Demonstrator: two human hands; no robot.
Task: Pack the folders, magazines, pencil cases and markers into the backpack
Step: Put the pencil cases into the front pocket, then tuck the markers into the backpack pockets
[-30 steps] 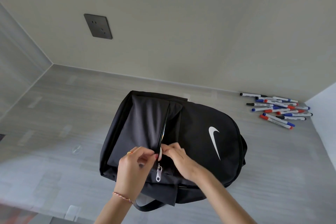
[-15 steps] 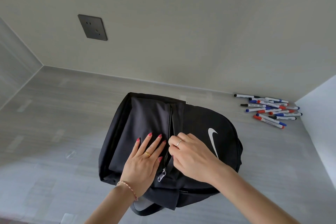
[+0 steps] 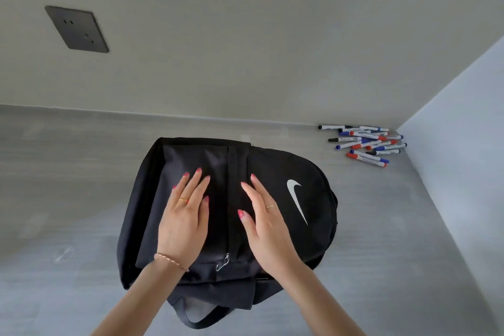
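No grip on anything: our left hand [image 3: 183, 219] and right hand [image 3: 266, 222] both lie flat, fingers spread, palms down on the backpack [image 3: 226, 215], one on each side of the front pocket zip line. The zip pull [image 3: 223, 262] hangs just below, between the wrists; the pocket looks shut.

The backpack lies flat on the grey surface [image 3: 68, 199], logo face up, strap loop [image 3: 201, 316] poking out at the near edge. We judge it soft and floppy: thin fabric, sags under the palms, won't hold its mouth open alone. Best to pinch the fabric beside the zip with one hand and pull the metal tab with the other. Likely has some weight if already loaded; contents not visible.

The markers [image 3: 364, 143] sit in a loose heap in the far right corner, well apart from the backpack. Light, stiff, smooth barrels, prone to rolling; we'd gather several at once mid-barrel. No folders, magazines or pencil cases in view.
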